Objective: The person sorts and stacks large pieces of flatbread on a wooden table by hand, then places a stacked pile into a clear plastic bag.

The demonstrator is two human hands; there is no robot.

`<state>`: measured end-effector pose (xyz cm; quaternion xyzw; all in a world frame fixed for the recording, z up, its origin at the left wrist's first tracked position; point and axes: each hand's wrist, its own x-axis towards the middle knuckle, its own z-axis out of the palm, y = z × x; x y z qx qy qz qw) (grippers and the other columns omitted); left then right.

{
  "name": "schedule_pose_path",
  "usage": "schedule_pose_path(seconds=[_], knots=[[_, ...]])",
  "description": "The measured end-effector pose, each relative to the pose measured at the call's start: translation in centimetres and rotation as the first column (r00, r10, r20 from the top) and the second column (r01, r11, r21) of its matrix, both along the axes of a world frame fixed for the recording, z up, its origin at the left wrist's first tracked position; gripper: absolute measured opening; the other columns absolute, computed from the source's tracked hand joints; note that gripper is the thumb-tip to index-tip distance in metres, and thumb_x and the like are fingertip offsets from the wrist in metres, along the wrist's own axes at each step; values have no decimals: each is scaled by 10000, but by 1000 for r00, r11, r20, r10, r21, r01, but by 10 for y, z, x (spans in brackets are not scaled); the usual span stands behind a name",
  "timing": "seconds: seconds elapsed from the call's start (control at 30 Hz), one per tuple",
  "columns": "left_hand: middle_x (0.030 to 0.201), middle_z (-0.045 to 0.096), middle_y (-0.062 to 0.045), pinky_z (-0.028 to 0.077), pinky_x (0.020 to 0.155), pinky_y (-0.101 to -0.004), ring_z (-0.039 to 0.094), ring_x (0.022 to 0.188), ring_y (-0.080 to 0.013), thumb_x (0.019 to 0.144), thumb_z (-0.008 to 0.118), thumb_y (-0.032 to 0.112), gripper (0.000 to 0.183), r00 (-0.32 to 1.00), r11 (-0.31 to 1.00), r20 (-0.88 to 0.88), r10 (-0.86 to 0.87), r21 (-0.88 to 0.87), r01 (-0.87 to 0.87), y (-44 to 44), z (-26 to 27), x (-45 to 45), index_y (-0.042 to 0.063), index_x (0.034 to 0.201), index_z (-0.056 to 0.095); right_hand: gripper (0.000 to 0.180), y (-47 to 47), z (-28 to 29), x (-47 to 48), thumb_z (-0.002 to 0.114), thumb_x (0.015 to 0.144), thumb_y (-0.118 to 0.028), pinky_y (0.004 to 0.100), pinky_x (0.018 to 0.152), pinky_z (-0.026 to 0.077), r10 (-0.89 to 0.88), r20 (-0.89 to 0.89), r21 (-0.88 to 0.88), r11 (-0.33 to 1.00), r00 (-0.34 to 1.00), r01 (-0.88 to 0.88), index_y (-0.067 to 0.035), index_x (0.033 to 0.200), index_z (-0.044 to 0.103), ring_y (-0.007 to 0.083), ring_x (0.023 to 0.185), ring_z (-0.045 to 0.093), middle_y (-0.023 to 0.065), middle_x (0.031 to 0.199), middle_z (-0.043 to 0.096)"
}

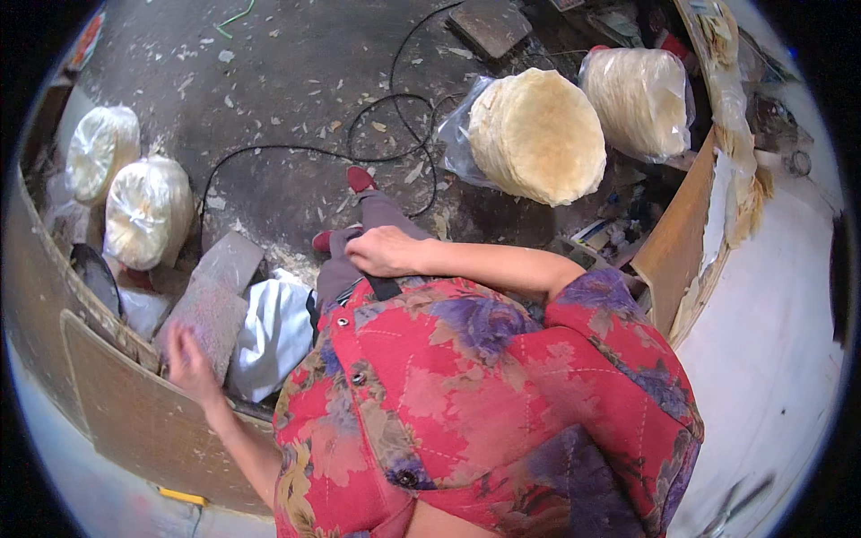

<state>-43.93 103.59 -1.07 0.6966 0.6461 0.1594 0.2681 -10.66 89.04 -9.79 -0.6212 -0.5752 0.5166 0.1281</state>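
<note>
My left hand (192, 368) is raised at the left, slightly blurred, fingers apart and nothing seen in it. Below it is a worn grey board or slab (208, 306), beside a white cloth or sack (272, 333). My right hand (385, 251) rests on the grey trousers (380, 212) with its fingers curled, and nothing shows in it. Ahead to the right lies a thick stack of thin, round, cream-coloured sheets (541, 138), partly out of a clear plastic bag (464, 138). Another bagged stack (635, 101) stands behind it.
Two tied clear bags of pale material (148, 215) stand at the left by a curved-looking wooden panel (155, 430). A black cable (269, 148) loops across the scrap-strewn floor (282, 87). A flat square slab (491, 27) lies at the back. Another wooden panel (679, 235) borders the right.
</note>
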Motion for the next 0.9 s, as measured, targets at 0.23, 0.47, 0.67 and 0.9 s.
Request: schedule_pose_path(seconds=[0.23,0.47,0.67,0.9], knots=[[922,649,-143,467,762,-294,629,852,-215,835,554,163,327,874,819,347,-341,-347,457,-5,-110,170,25,1131,548,240,-58,-47,68,474,814,-208,437,734,469,-290,293,-88,941,911,328,-60,941,613,361,834,593,192,870,622],[918,625,-182,467,749,-412,598,864,-339,792,544,283,433,631,516,247,-736,-398,758,-24,-214,301,37,1146,499,304,-160,-84,66,484,810,-192,429,843,435,-536,377,-189,754,756,629,-48,1064,571,361,977,547,191,1037,588],[1045,591,-186,439,826,-411,560,972,-348,769,552,338,530,665,482,328,-672,-488,728,-78,-278,368,40,1198,461,301,-244,-155,90,530,780,-171,385,859,439,-501,450,-455,583,739,672,-13,1030,590,336,975,565,201,1005,602],[1207,500,-222,373,946,-360,474,1139,-313,700,614,422,775,765,404,306,-567,-706,582,-177,-405,477,-18,1287,364,281,-332,-268,162,617,758,-130,282,750,469,-813,292,-480,331,503,813,-14,1013,608,169,832,605,115,900,646]])
